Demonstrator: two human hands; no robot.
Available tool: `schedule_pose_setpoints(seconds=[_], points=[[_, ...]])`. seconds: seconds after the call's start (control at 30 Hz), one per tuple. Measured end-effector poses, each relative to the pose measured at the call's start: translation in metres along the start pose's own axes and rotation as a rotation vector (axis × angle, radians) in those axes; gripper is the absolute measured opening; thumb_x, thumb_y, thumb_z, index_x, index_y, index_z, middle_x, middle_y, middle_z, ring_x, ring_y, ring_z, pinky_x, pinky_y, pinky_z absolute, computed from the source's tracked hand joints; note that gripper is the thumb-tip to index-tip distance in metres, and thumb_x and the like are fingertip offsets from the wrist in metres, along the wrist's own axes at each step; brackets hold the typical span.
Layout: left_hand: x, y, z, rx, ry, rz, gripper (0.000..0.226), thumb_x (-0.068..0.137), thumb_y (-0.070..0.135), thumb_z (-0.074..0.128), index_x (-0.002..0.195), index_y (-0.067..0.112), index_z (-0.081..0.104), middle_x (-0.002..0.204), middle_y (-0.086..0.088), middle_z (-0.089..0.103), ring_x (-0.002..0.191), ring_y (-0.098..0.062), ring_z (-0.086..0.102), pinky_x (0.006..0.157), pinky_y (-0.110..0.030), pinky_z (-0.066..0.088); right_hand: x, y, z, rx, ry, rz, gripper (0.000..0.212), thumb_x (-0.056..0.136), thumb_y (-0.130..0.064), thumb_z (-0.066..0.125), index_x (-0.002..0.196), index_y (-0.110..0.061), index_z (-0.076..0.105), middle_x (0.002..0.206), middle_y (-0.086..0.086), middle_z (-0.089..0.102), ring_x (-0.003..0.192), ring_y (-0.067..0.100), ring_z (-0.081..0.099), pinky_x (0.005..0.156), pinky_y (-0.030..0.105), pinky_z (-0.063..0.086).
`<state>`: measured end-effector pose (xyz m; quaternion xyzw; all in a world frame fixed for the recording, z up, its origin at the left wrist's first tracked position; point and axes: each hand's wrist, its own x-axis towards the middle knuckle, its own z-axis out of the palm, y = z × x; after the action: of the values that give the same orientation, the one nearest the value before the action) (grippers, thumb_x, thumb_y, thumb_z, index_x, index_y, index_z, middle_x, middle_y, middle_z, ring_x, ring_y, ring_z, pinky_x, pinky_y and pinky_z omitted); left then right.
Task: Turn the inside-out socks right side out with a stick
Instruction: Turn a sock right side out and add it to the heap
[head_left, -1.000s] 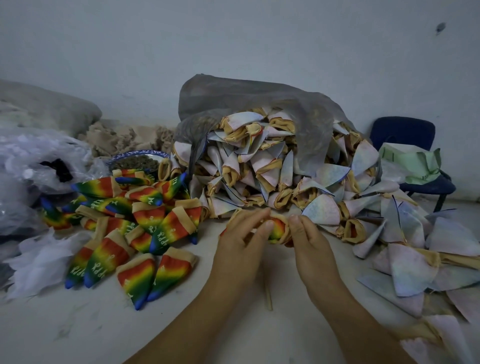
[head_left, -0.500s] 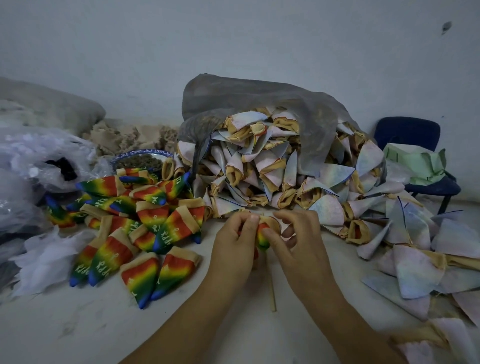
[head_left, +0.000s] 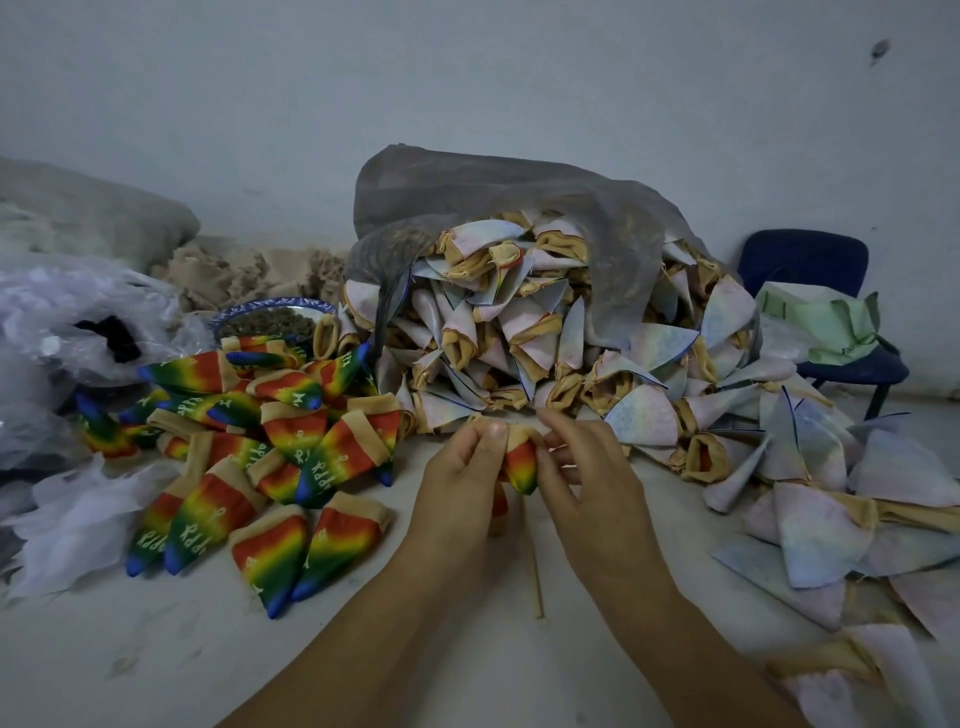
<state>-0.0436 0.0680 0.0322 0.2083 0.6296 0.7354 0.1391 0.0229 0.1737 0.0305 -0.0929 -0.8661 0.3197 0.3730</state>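
Note:
A small rainbow sock (head_left: 521, 464) with a tan cuff is pinched from both sides. My left hand (head_left: 464, 483) grips its left edge and my right hand (head_left: 587, 480) grips its right edge near the cuff. A thin wooden stick (head_left: 534, 564) runs down from under the sock to the table surface (head_left: 311, 660). A big heap of pale inside-out socks (head_left: 524, 332) spills from a grey bag behind my hands. Rainbow socks turned right side out (head_left: 270, 457) lie in a pile at the left.
More pale socks (head_left: 831, 499) are scattered at the right. A blue chair (head_left: 826, 322) with green cloth stands at the far right. Clear plastic bags (head_left: 72, 332) and a patterned bowl (head_left: 270, 317) sit at the left. White paper scraps (head_left: 78, 519) lie near the left edge.
The sock has been worked further down, showing more of its rainbow side. Both hands have closed in on it, and the stick now shows longer beneath it.

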Motion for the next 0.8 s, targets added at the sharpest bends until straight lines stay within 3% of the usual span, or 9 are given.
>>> schedule_pose_setpoints(seconds=[0.1, 0.17, 0.23, 0.33, 0.47, 0.57, 0.67, 0.8], points=[[0.000, -0.001, 0.001, -0.025, -0.012, -0.007, 0.034, 0.094, 0.051, 0.047, 0.090, 0.029, 0.071, 0.096, -0.011, 0.071, 0.097, -0.040, 0.065, 0.092, -0.057, 0.050, 0.000, -0.001, 0.001, 0.046, 0.034, 0.050, 0.021, 0.092, -0.018, 0.058, 0.110, -0.028, 0.057, 0.105, -0.009, 0.050, 0.093, -0.009, 0.054, 0.070, 0.001, 0.042], [0.000, -0.003, 0.001, -0.048, -0.025, -0.015, 0.035, 0.099, 0.046, 0.046, 0.090, 0.023, 0.071, 0.097, -0.017, 0.068, 0.089, -0.040, 0.061, 0.085, -0.051, 0.050, 0.001, 0.000, 0.000, 0.070, 0.021, 0.102, 0.016, 0.092, -0.018, 0.059, 0.097, -0.033, 0.057, 0.100, -0.009, 0.053, 0.092, -0.013, 0.052, 0.069, -0.001, 0.040], [0.000, -0.005, 0.001, -0.049, -0.035, -0.029, 0.035, 0.101, 0.042, 0.045, 0.090, 0.022, 0.072, 0.106, -0.019, 0.065, 0.099, -0.040, 0.060, 0.090, -0.048, 0.048, 0.002, 0.002, -0.001, 0.071, -0.019, 0.140, 0.019, 0.092, -0.018, 0.058, 0.090, -0.037, 0.056, 0.095, -0.012, 0.056, 0.089, -0.014, 0.052, 0.068, 0.000, 0.038], [0.000, -0.007, 0.001, -0.041, -0.060, -0.066, 0.033, 0.101, 0.043, 0.045, 0.093, 0.025, 0.072, 0.113, -0.017, 0.064, 0.111, -0.040, 0.058, 0.100, -0.056, 0.045, 0.003, 0.004, -0.003, 0.151, -0.085, 0.250, 0.025, 0.093, -0.020, 0.055, 0.083, -0.042, 0.057, 0.093, -0.014, 0.060, 0.087, -0.011, 0.054, 0.068, 0.002, 0.039], [0.004, -0.002, -0.002, -0.089, 0.025, -0.119, 0.030, 0.101, 0.036, 0.048, 0.087, 0.038, 0.074, 0.102, -0.006, 0.072, 0.107, -0.030, 0.064, 0.104, -0.052, 0.047, 0.006, 0.006, -0.010, 0.816, -0.236, 0.534, 0.018, 0.092, -0.023, 0.056, 0.088, -0.025, 0.073, 0.096, -0.003, 0.069, 0.094, 0.010, 0.063, 0.087, 0.026, 0.046], [0.007, 0.000, -0.003, -0.115, 0.032, -0.146, 0.026, 0.099, 0.036, 0.052, 0.085, 0.040, 0.075, 0.102, -0.006, 0.073, 0.105, -0.029, 0.066, 0.101, -0.051, 0.049, 0.006, 0.006, -0.011, 1.144, -0.323, 0.620, 0.024, 0.077, -0.029, 0.062, 0.090, -0.015, 0.075, 0.100, 0.007, 0.069, 0.093, 0.011, 0.063, 0.088, 0.030, 0.046], [0.003, 0.001, 0.000, -0.112, -0.046, -0.155, 0.026, 0.100, 0.036, 0.051, 0.089, 0.034, 0.074, 0.105, -0.010, 0.072, 0.103, -0.030, 0.068, 0.096, -0.048, 0.052, 0.007, 0.006, -0.008, 1.169, -0.238, 0.720, 0.042, 0.070, -0.036, 0.064, 0.098, -0.005, 0.073, 0.111, 0.018, 0.067, 0.103, 0.022, 0.062, 0.091, 0.033, 0.050], [0.003, 0.003, -0.005, -0.150, -0.058, -0.151, 0.023, 0.099, 0.036, 0.051, 0.095, 0.026, 0.072, 0.095, -0.004, 0.074, 0.085, -0.015, 0.071, 0.070, -0.029, 0.057, 0.004, 0.002, -0.010, 1.001, -0.295, 0.561, 0.025, 0.078, -0.048, 0.069, 0.086, -0.024, 0.072, 0.099, 0.004, 0.069, 0.099, 0.015, 0.064, 0.091, 0.030, 0.050]])
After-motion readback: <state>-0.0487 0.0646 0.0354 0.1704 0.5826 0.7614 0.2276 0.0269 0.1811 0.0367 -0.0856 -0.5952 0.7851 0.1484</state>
